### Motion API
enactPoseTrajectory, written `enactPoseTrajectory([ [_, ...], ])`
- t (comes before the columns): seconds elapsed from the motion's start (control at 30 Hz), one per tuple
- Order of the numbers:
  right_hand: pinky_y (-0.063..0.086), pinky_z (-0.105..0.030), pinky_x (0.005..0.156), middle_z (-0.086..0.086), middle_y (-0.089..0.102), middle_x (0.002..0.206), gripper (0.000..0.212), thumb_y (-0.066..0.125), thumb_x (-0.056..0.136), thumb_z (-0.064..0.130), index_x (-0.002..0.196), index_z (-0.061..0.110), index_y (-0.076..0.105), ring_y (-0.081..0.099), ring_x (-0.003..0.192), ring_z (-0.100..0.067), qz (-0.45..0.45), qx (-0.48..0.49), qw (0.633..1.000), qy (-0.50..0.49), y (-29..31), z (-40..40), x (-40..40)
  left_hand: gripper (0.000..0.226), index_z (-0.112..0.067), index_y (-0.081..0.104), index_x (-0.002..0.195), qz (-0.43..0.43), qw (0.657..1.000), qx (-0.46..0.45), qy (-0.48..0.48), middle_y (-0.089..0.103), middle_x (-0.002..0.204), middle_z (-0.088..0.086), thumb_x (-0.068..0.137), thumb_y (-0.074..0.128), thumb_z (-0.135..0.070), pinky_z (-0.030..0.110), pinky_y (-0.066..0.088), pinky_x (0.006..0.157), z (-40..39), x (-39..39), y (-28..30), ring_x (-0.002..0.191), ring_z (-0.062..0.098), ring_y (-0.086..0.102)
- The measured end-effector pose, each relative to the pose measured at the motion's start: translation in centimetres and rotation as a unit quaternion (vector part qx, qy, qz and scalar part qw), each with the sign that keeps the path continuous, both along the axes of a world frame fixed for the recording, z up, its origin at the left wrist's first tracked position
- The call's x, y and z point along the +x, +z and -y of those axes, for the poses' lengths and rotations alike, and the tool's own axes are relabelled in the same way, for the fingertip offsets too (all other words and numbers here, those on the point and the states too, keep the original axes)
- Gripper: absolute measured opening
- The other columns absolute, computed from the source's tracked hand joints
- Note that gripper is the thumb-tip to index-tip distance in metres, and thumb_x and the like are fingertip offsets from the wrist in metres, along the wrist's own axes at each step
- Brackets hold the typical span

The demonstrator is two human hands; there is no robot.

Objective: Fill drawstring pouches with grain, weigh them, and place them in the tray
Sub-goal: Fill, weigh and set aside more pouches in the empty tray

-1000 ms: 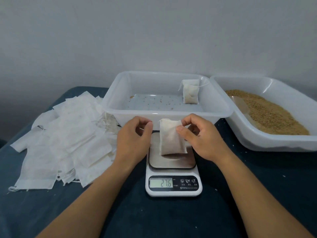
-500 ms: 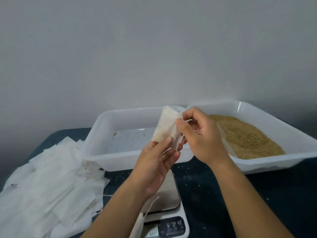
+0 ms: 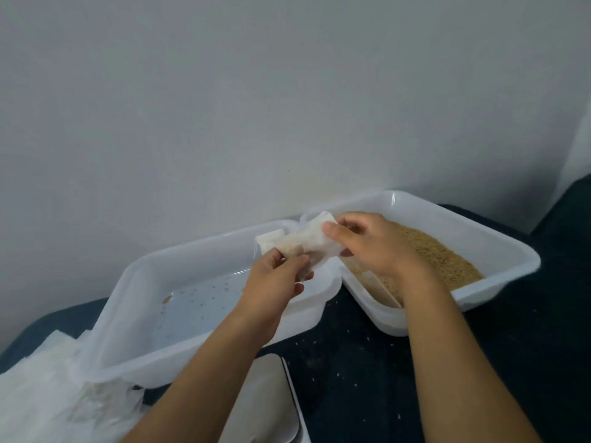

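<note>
Head view: both hands hold a filled white pouch (image 3: 307,247) in the air, above the gap where the two white tubs meet. The left hand (image 3: 271,286) pinches the pouch's lower end between thumb and curled fingers; the right hand (image 3: 371,247) pinches its upper end, thumb on top and fingers bent beneath. Under them to the left sits the tray (image 3: 134,282), its floor dotted with stray grains, another pouch (image 3: 270,239) partly hidden behind the held one. To the right, the tub of grain (image 3: 447,260). Empty pouches (image 3: 41,394) lie heaped at lower left; the scale (image 3: 271,407) shows between the forearms on the dark cloth (image 3: 351,362).
</note>
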State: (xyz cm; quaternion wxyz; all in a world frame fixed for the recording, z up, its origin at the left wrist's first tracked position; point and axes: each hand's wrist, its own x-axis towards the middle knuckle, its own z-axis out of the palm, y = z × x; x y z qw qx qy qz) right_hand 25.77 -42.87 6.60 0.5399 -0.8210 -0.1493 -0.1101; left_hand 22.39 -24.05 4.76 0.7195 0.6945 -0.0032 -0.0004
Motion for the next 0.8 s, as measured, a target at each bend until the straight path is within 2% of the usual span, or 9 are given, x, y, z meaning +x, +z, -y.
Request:
enactPoseTrajectory([
  [0.1, 0.062, -0.034, 0.079, 0.020, 0.076, 0.093, 0.022, 0.061, 0.098, 0.053, 0.101, 0.037, 0.076, 0.074, 0.083, -0.003, -0.043, -0.012, 0.999, 0.024, -0.4, 1.5, 0.4, 0.014, -0.024, 0.070, 0.109, 0.005, 1.000, 0.018, -0.004, 0.078, 0.092, -0.009, 0.100, 0.060, -0.020, 0.029, 0.056, 0.076, 1.3, 1.3, 0.1, 0.086, 0.009, 0.075],
  [0.17, 0.059, -0.027, 0.071, 0.017, 0.077, 0.090, 0.022, 0.059, 0.100, 0.050, 0.103, 0.035, 0.076, 0.075, 0.078, -0.005, -0.044, -0.012, 0.999, 0.029, -0.5, 2.4, 0.5, 0.014, -0.022, 0.069, 0.109, -0.002, 1.000, 0.001, -0.021, 0.079, 0.091, -0.007, 0.101, 0.058, -0.016, 0.027, 0.059, 0.074, 2.1, 2.0, 0.1, 0.087, 0.012, 0.076],
  [0.3, 0.062, -0.035, 0.075, 0.009, 0.078, 0.087, 0.024, 0.059, 0.102, 0.047, 0.099, 0.031, 0.077, 0.076, 0.078, -0.010, -0.034, 0.001, 0.999, 0.015, -0.9, 3.7, 0.9, 0.023, -0.017, 0.067, 0.119, -0.021, 0.997, -0.036, -0.058, 0.079, 0.104, 0.000, 0.097, 0.069, -0.023, 0.021, 0.057, 0.069, 3.8, 3.1, 0.6, 0.090, 0.013, 0.077],
  [0.4, 0.064, -0.040, 0.078, 0.007, 0.078, 0.086, 0.025, 0.059, 0.102, 0.045, 0.098, 0.029, 0.078, 0.076, 0.077, -0.013, -0.036, 0.011, 0.999, 0.009, -1.3, 4.4, 1.2, 0.024, -0.015, 0.068, 0.118, -0.026, 0.998, -0.038, -0.047, 0.080, 0.098, 0.000, 0.096, 0.072, -0.021, 0.020, 0.057, 0.068, 4.8, 3.9, 0.8, 0.081, 0.008, 0.076],
  [0.53, 0.064, -0.040, 0.077, 0.009, 0.076, 0.084, 0.024, 0.060, 0.102, 0.043, 0.095, 0.029, 0.078, 0.077, 0.079, -0.014, -0.038, 0.049, 0.998, 0.031, -1.4, 5.0, 1.4, 0.020, -0.016, 0.069, 0.116, -0.017, 0.998, -0.027, -0.049, 0.079, 0.104, 0.003, 0.096, 0.072, -0.020, 0.019, 0.058, 0.069, 5.5, 4.5, 1.0, 0.093, 0.013, 0.077],
  [0.63, 0.065, -0.042, 0.077, 0.003, 0.077, 0.083, 0.031, 0.060, 0.102, 0.045, 0.096, 0.019, 0.076, 0.077, 0.076, -0.015, -0.035, 0.029, 0.999, 0.007, -1.7, 5.2, 1.7, 0.017, -0.015, 0.070, 0.113, -0.004, 0.999, -0.019, -0.043, 0.079, 0.107, 0.006, 0.095, 0.072, -0.017, 0.019, 0.059, 0.071, 5.7, 4.8, 1.2, 0.100, 0.020, 0.076],
  [0.7, 0.064, -0.041, 0.079, 0.000, 0.077, 0.080, 0.035, 0.059, 0.101, 0.046, 0.096, 0.015, 0.075, 0.077, 0.073, -0.014, -0.038, 0.004, 0.999, -0.018, -2.0, 5.3, 1.8, 0.015, -0.015, 0.070, 0.111, 0.001, 0.999, -0.008, -0.040, 0.078, 0.109, 0.008, 0.096, 0.071, -0.016, 0.020, 0.059, 0.071, 5.6, 4.9, 1.3, 0.102, 0.022, 0.075],
  [0.8, 0.064, -0.038, 0.077, 0.002, 0.078, 0.083, 0.033, 0.059, 0.102, 0.046, 0.094, 0.019, 0.075, 0.077, 0.074, -0.014, -0.035, 0.021, 0.999, -0.031, -2.1, 5.3, 1.9, 0.017, -0.016, 0.071, 0.112, 0.007, 0.999, 0.011, -0.043, 0.076, 0.112, 0.007, 0.095, 0.072, -0.016, 0.019, 0.058, 0.072, 5.5, 5.1, 1.4, 0.100, 0.019, 0.075],
])
